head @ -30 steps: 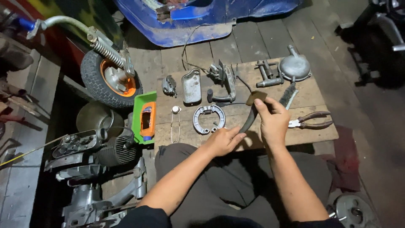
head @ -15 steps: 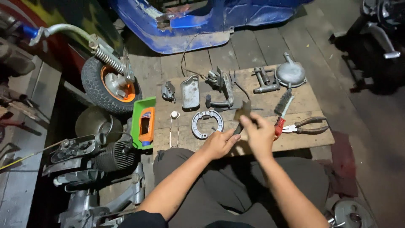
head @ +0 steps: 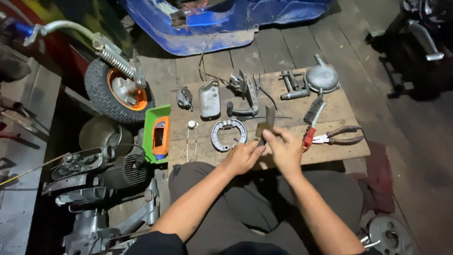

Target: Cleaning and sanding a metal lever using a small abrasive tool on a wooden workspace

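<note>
Both hands meet over the near middle of the wooden table. The right hand and left hand together grip a curved brake shoe, its long axis standing nearly upright, upper end pointing away. A ring-shaped brake shoe pair lies just left; wire brush and pliers lie right, bare board beyond.

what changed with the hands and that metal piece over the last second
The right hand drew back from the far side of the board toward the body, bringing the dark curved metal piece with it. The left hand closed in and now meets it at the piece. The brake shoes, wire brush and pliers lay unmoved.
</note>
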